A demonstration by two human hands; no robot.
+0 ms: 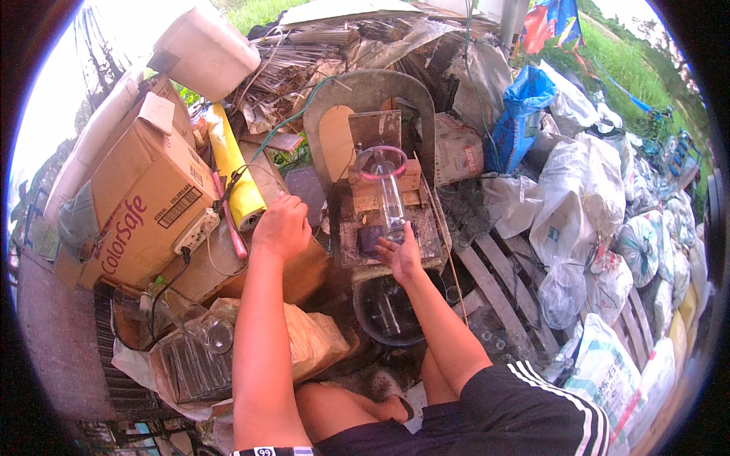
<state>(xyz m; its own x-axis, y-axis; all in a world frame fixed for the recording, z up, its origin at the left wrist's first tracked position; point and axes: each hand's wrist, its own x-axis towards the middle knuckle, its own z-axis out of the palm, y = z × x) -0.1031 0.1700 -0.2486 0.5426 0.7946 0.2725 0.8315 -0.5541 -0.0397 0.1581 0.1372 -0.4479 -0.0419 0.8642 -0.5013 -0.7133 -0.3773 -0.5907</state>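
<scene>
A clear, tall bottle (391, 199) stands tilted in front of me, its lower end at my right hand (401, 254). The fingers of that hand curl under the bottle's end and the thumb lies against its side. Around or behind the bottle's upper part is a pink ring (380, 176). My left hand (283, 226) is raised to the left, closed in a fist; whatever it may hold is hidden. A dark block (370, 240) sits beside the right fingers, on a worn grey chair (368, 79) that also bears a wooden block (365, 199).
Below the chair seat is a black basin (365, 304). At left stand a cardboard box (152, 205), a yellow roll (232, 163) and a power strip (199, 230) with cables. Clear bottles (194, 365) lie near my left forearm. Stuffed plastic bags (582, 190) and wooden slats (498, 277) fill the right.
</scene>
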